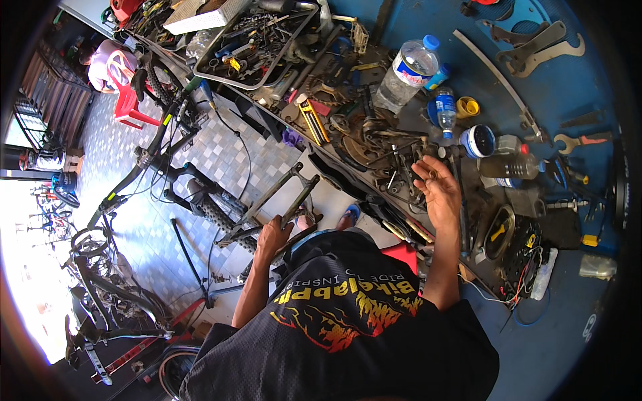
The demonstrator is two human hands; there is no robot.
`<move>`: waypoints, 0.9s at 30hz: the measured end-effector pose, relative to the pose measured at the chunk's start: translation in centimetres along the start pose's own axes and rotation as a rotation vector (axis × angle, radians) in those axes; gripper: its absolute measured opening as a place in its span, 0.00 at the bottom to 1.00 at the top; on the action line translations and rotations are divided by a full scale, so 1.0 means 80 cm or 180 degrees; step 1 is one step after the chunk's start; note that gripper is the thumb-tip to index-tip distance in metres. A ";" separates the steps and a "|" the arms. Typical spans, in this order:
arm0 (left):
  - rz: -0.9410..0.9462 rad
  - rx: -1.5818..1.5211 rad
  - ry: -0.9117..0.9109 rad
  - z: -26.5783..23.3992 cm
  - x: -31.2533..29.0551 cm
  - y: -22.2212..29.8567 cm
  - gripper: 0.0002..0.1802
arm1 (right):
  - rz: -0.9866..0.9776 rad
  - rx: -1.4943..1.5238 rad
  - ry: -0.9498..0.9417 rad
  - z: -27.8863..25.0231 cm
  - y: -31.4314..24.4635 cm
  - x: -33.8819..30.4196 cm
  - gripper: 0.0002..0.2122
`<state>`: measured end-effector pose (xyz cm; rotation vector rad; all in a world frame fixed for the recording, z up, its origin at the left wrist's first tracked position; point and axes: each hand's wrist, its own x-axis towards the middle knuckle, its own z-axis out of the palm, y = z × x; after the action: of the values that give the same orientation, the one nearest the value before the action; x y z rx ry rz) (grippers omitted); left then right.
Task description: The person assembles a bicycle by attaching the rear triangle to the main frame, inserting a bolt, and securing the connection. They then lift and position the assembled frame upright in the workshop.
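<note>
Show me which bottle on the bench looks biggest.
The large clear, blue-capped bottle: it looks far wider than the small blue-labelled bottle and the brownish bottle.

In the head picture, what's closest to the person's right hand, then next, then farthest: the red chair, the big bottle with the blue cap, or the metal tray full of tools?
From the right hand:
1. Big bottle: on the bench, just beyond the hand.
2. Metal tray: farther left along the bench.
3. Red chair: far left, on the floor.
</note>
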<state>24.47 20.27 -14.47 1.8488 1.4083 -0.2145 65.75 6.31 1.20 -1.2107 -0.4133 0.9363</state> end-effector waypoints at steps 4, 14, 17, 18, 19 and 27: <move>0.0127 0.0015 0.0103 0.000 0.001 0.001 0.29 | -0.0009 -0.0008 -0.0094 0.002 0.000 -0.002 0.17; 0.0085 0.0100 0.0147 -0.005 -0.001 0.008 0.28 | 0.0172 -0.0520 0.0128 0.008 -0.007 -0.004 0.15; 0.0117 0.0086 0.0167 -0.004 -0.002 0.007 0.28 | 0.0069 -0.0842 0.0063 0.011 -0.004 0.000 0.14; 0.0108 0.0113 0.0148 -0.004 -0.001 0.007 0.28 | 0.0050 -0.0848 0.0099 0.011 -0.005 0.000 0.14; 0.0122 0.0093 0.0162 -0.004 -0.001 0.007 0.28 | 0.0031 -0.0852 0.0135 0.013 -0.004 -0.001 0.14; 0.0138 0.0179 0.0157 -0.004 -0.002 0.007 0.31 | 0.0159 -0.0807 0.0049 0.018 -0.009 -0.004 0.16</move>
<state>24.78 20.36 -13.90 1.9407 1.4069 -0.1896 64.83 6.90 2.41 -1.4635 -0.5025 0.9363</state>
